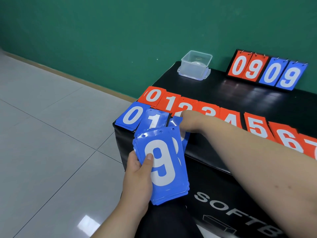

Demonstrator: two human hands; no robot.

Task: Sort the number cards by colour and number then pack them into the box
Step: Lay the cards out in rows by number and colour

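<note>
Left hand (137, 170) grips the stack of blue cards (163, 167) from its left edge, with the thumb laid across the top card, a 9, and the fingers curled beneath. The stack is held off the front edge of the bench (240, 93), its long axis running away from the person. The right hand (190, 121) is reached out just beyond the stack, knuckles up, fingers bent down onto a single blue card (175, 121). The fingertips are hidden, so I cannot tell whether it pinches the card or only presses it. That card lies immediately right of the blue 1 pile (154, 120), with the blue 0 pile (130, 115) further left. Its number is covered. Its long axis looks roughly parallel to those piles, with the top edge lifted a little. Just beyond the right hand's knuckles runs the red row (255, 127), 0 upward, stretching off to the right. The clear box (195, 65) stands well beyond both hands near the wall, with a flip scoreboard (267, 71) to its right. Judgement: this is the blue row being laid out. The open spots run rightward from the right hand, so it is the nearer hand for placing and the left feeds it.
</note>
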